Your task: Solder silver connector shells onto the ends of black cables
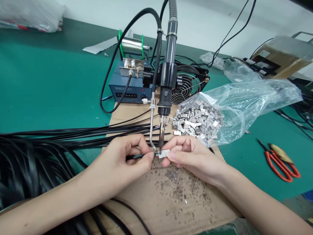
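1. beneath the soldering iron [164, 99], the left hand [130, 158] pinches a black cable [135, 157].
2. the right hand [189, 152] grips a silver connector [165, 152] at the black cable's end.
3. cardboard [168, 205] lies below them.

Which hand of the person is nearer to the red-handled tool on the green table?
Right. The right hand holds a small metal piece, to the left of the red-handled tool; the left hand, holding a black cable, is farther left.

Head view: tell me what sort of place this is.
Probably a cable-soldering workstation, judging by the mounted soldering iron, the spool of solder wire and the pile of small metal connectors.
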Demonstrator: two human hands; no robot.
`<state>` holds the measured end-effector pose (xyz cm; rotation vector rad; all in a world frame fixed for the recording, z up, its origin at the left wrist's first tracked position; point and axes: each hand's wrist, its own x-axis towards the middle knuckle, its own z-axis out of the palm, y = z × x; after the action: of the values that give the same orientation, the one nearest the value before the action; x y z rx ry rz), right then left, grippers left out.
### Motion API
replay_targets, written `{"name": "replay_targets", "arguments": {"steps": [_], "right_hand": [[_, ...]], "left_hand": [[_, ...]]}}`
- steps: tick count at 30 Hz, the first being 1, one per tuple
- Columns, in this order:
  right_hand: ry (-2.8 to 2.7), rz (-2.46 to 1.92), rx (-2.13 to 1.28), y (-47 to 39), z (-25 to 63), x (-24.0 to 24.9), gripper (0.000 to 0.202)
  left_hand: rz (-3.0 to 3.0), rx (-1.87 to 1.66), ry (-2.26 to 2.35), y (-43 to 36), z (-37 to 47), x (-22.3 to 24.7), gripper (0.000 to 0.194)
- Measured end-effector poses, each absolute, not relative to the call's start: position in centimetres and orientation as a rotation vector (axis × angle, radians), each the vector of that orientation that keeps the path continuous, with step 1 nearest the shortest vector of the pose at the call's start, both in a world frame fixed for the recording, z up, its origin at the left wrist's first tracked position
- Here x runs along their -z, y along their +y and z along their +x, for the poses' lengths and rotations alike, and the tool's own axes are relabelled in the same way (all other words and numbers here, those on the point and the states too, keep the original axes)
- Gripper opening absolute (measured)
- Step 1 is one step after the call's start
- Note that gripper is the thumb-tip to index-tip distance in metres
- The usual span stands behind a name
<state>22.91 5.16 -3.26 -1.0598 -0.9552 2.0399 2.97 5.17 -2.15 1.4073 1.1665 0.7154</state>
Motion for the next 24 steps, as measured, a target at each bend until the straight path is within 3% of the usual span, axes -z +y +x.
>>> {"name": "replay_targets", "arguments": {"steps": [24], "right_hand": [[-1.058,-1.079,-1.979,4.98,22.97,3.79,0.011]], "left_hand": [[1.356,-0.657,1.193,4.89,3.15,1.98,0.012]]}}
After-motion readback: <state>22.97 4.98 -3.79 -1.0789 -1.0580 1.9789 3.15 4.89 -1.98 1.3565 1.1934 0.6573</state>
